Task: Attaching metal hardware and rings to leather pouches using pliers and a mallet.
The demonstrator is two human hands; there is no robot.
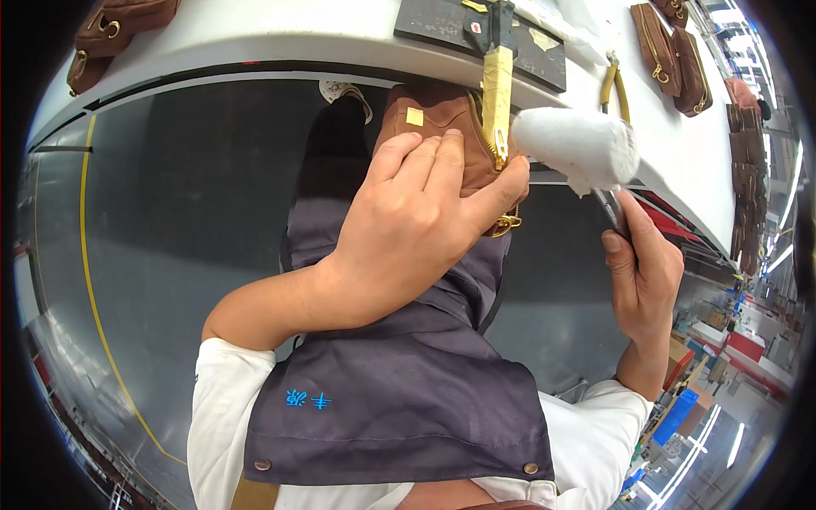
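A brown leather bag [425,109] with a brass zipper and a yellow sticker is at the table's near edge, over my lap. My left hand [416,200] grips it, fingers laid across its top and thumb beside the brass zipper pull [501,146]. A narrow bar wrapped in yellow tape [498,81] reaches from the table to the zipper end. My right hand [644,268] is closed around the dark handle of a mallet [569,144] with a thick white head. This head is raised just right of the bag, near my left thumb. A gold clasp [507,224] hangs under that thumb.
The bar's dark base plate [416,25] lies on the white table [280,34]. Yellow-handled pliers [614,85] rest at the right, near several brown bags [656,51]. Another brown bag [115,30] lies far left. My dark apron [399,408] covers my lap.
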